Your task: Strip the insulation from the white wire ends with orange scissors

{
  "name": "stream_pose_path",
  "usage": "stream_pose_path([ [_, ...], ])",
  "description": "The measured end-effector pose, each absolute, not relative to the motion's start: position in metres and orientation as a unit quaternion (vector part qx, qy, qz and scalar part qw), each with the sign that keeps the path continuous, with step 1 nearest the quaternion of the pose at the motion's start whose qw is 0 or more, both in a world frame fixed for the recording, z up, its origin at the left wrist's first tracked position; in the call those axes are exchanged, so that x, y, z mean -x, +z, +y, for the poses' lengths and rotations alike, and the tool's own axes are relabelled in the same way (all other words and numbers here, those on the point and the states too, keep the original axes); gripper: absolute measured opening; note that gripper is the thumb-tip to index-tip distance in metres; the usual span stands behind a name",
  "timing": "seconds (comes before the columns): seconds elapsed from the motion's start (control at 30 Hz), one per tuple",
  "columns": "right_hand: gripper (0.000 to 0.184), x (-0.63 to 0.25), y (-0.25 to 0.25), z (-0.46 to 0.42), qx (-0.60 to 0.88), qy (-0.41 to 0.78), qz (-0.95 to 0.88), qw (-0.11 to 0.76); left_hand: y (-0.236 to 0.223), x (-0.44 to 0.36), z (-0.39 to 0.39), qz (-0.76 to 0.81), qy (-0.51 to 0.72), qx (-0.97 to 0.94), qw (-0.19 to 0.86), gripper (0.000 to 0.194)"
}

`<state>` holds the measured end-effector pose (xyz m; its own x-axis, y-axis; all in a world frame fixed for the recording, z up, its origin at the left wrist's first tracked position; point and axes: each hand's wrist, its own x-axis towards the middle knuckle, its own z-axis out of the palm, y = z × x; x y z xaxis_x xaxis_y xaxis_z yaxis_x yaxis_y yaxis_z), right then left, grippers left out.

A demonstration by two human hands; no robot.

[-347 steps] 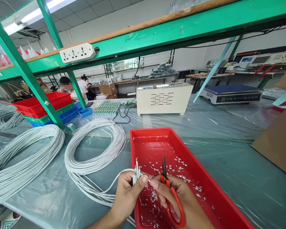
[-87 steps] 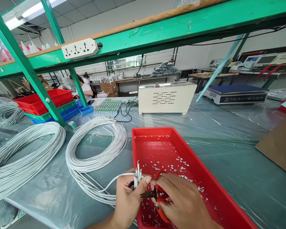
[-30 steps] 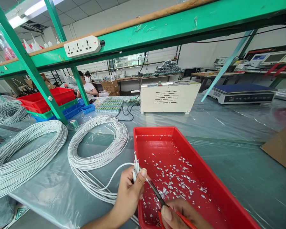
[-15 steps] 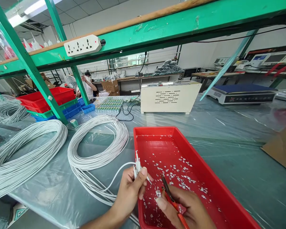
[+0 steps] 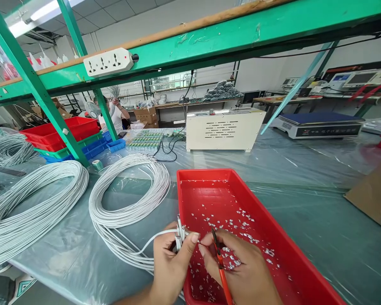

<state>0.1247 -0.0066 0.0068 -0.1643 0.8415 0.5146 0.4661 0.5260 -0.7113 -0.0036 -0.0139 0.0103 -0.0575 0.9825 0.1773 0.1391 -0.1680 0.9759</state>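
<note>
Over the red plastic tray [image 5: 206, 174], the right hand [image 5: 243, 267], gripping orange-handled scissors [image 5: 221, 271], has closed in beside the left hand [image 5: 173, 269], which clasps slim white cables [image 5: 179, 237], tips jutting up.

Table [image 5: 304, 212] with red tray [image 5: 206, 195]; cable coils [image 5: 160, 182]

Left hand [image 5: 173, 269] grips white cables [image 5: 178, 242] — right hand [image 5: 243, 269] holds scissors [image 5: 221, 267] over red tray [image 5: 206, 195].

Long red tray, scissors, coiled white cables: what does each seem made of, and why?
Long red tray: probably plastic; evenly coloured, slightly glossy.
Scissors: dark blades suggest metal; smooth orange handle, perhaps plastic.
Coiled white cables: smooth, curving sheath, maybe plastic or rubber.
</note>
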Motion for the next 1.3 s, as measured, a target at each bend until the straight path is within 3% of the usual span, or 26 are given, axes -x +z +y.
stream_pose_path([
  [0.6, 0.008, -0.123, 0.011, -0.007, 0.448, 0.141, -0.759, 0.451, 0.013, 0.003, -0.014, 0.497, 0.544, -0.583, 0.343, 0.032],
  [0.8, 0.011, -0.121, 0.01, -0.006, 0.443, 0.104, -0.76, 0.465, 0.011, 0.003, -0.012, 0.494, 0.544, -0.566, 0.375, 0.033],
  [1.07, 0.01, -0.116, 0.003, -0.015, 0.382, 0.139, -0.789, 0.461, 0.008, 0.004, -0.008, 0.496, 0.53, -0.507, 0.464, 0.035],
  [1.3, 0.01, -0.13, 0.017, -0.006, 0.459, 0.202, -0.728, 0.467, 0.014, 0.002, -0.01, 0.485, 0.532, -0.51, 0.471, 0.039],
])
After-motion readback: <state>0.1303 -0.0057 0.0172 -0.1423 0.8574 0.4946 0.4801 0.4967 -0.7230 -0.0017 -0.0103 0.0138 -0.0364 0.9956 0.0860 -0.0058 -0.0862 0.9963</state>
